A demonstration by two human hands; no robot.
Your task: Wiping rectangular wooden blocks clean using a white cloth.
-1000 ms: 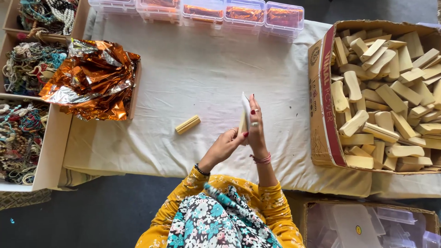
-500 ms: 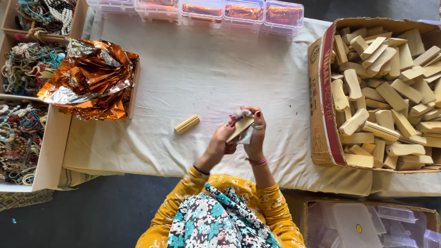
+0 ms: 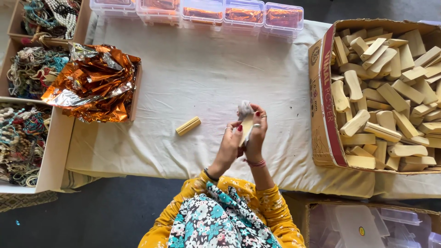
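Note:
My two hands meet over the white cloth (image 3: 202,82) near its front edge. My left hand (image 3: 228,147) and my right hand (image 3: 256,135) both grip a pale wooden block (image 3: 247,126) held upright between them. A small crumpled white wrap (image 3: 244,109) sits at the block's top, pinched by my right fingers. A second wooden block (image 3: 188,125) lies loose on the cloth, a little to the left of my left hand.
A cardboard box (image 3: 324,115) full of wooden blocks stands at the right. Crumpled orange foil (image 3: 94,82) lies in a tray at left, beside boxes of beads (image 3: 20,133). Several clear plastic boxes (image 3: 202,11) line the far edge. Another box of clear containers (image 3: 367,225) sits at bottom right.
The block went from upright in both hands to tilted and back upright, with the white wrap now bunched at its top. My hands stayed in place.

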